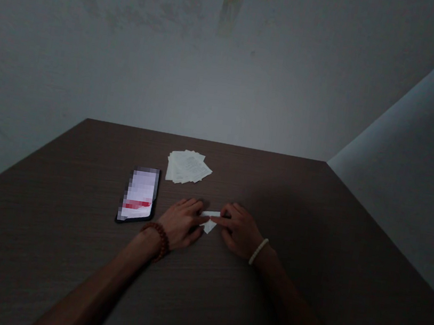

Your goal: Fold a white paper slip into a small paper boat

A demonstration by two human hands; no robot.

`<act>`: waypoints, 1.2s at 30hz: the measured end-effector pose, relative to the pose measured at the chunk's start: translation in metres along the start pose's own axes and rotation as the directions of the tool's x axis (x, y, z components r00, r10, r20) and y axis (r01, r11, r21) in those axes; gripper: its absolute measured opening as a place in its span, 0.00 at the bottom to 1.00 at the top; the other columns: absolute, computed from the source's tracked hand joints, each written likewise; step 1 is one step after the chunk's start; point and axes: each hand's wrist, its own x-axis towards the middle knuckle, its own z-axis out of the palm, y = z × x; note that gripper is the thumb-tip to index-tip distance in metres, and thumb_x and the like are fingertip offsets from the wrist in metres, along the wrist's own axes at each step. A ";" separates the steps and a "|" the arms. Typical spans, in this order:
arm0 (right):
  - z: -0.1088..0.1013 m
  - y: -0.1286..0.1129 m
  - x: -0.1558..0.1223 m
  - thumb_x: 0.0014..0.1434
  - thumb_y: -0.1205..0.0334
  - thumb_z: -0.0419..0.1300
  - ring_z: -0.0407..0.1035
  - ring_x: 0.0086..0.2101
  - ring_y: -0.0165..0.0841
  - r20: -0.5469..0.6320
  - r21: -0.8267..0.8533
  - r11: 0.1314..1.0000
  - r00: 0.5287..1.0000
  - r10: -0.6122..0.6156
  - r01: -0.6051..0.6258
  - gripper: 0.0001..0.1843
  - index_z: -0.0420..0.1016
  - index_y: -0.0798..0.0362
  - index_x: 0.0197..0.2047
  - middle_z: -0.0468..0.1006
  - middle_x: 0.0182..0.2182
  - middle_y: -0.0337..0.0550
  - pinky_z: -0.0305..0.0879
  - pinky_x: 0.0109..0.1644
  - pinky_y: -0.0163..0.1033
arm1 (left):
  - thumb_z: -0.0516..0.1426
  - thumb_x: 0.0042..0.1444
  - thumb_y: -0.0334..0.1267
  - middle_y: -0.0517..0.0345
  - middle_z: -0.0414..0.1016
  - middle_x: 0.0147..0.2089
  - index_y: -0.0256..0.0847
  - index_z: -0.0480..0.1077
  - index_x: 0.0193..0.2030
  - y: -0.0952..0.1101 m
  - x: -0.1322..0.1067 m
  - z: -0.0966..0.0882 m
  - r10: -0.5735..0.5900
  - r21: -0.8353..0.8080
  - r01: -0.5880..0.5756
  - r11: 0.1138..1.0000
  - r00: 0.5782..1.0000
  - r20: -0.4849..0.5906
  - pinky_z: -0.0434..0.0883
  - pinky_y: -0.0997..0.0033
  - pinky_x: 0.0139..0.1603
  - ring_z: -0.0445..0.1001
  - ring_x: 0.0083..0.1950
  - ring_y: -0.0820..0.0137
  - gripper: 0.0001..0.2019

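A small piece of white paper (210, 225) lies on the table with a pointed, folded-looking lower end. From the left, my left hand (181, 223) bends over it, its index finger pressed on the paper and its other fingers curled around the edge. My right hand (240, 230) does the same from the right, with its index fingertip close to the left one. The fingers cover both sides of the paper. Reddish-brown beads circle my left wrist; a pale beaded bracelet is on my right.
Beyond my hands, a fanned stack of white paper sheets (187, 167) lies on the dark wooden table (279, 176). A phone (138, 194) with its screen lit rests left of my left hand. A stained grey wall (227, 88) stands behind the table, with another wall at the right.
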 end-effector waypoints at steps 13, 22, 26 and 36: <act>-0.004 0.007 -0.002 0.53 0.71 0.59 0.58 0.39 0.35 -0.027 -0.035 0.993 0.994 0.109 -0.110 0.15 0.78 0.47 0.42 0.67 0.35 0.43 0.56 0.41 0.40 | 0.53 0.56 0.38 0.49 0.66 0.45 0.43 0.73 0.48 0.000 0.000 0.000 -0.004 0.001 0.004 1.000 1.000 -0.020 0.64 0.57 0.46 0.65 0.46 0.59 0.14; -0.002 -0.003 0.001 0.51 0.73 0.58 0.57 0.39 0.37 0.004 -0.047 0.999 1.000 0.015 -0.015 0.23 0.74 0.45 0.49 0.66 0.37 0.44 0.55 0.42 0.40 | 0.53 0.56 0.37 0.49 0.66 0.45 0.43 0.72 0.49 0.002 0.000 -0.001 -0.010 -0.003 0.010 1.000 1.000 0.004 0.64 0.56 0.47 0.65 0.46 0.59 0.15; -0.003 -0.004 0.002 0.54 0.71 0.59 0.58 0.39 0.37 -0.014 -0.080 0.995 0.998 0.059 -0.060 0.17 0.76 0.45 0.45 0.67 0.35 0.43 0.53 0.40 0.41 | 0.53 0.56 0.37 0.49 0.66 0.45 0.43 0.72 0.49 0.001 0.000 0.000 -0.008 -0.003 0.008 1.000 1.000 -0.005 0.64 0.57 0.46 0.65 0.46 0.59 0.14; -0.006 0.007 -0.002 0.57 0.69 0.58 0.59 0.39 0.35 -0.041 -0.096 0.981 0.986 0.163 -0.166 0.09 0.79 0.49 0.34 0.68 0.33 0.44 0.55 0.41 0.40 | 0.53 0.57 0.38 0.49 0.66 0.46 0.42 0.72 0.50 0.000 0.000 0.001 -0.001 0.005 0.001 1.000 1.000 0.005 0.64 0.56 0.47 0.65 0.46 0.59 0.15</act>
